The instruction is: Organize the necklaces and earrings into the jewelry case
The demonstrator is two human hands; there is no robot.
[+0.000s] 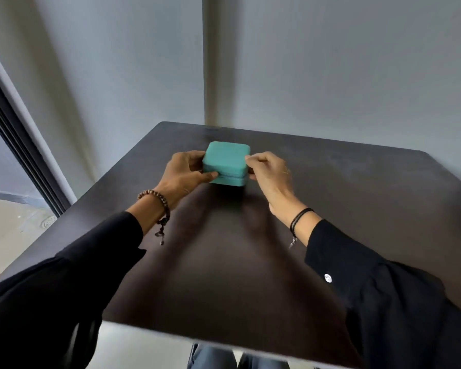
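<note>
I grip the shut teal jewelry case (226, 163) with my left hand (183, 173) and right hand (268, 170) at its sides, steadying it for opening.

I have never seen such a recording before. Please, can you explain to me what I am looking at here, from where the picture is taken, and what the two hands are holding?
There is no machine here. A person wears one camera on the head, and it looks forward and down, so you see their own arms in black sleeves. A small teal jewelry case, closed, is on a dark table. The left hand grips its left side, and the right hand holds its right side. No necklaces or earrings are in view. The left wrist wears a beaded bracelet, the right a cord bracelet.
</note>
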